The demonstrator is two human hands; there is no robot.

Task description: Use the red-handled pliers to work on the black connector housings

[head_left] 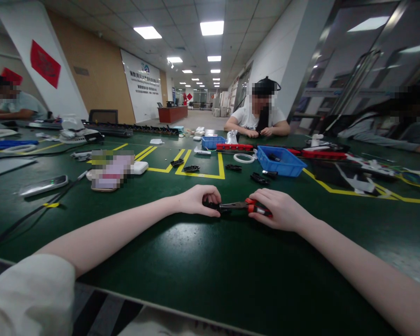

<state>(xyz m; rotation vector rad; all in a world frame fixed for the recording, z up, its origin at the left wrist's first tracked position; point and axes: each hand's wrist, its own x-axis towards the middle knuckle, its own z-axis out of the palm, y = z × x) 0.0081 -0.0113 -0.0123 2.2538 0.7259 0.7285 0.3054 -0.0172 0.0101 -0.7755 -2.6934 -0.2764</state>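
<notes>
The right hand (282, 211) was clamped on the red handles of slim pliers (235, 205), whose dark metal nose met a small black part (211, 206) pinched in the left hand (196, 199), resting on the green table (210, 275).

Red-handled pliers (238, 205), level and low over the green table (210, 270), nose against a small black part (213, 206).

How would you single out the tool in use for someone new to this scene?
On the big green table, look near the front where the person's two hands meet. The pliers sit in the right hand, nose at a small black part in the left hand. Only they have red-orange handles among the loose black parts.
</notes>
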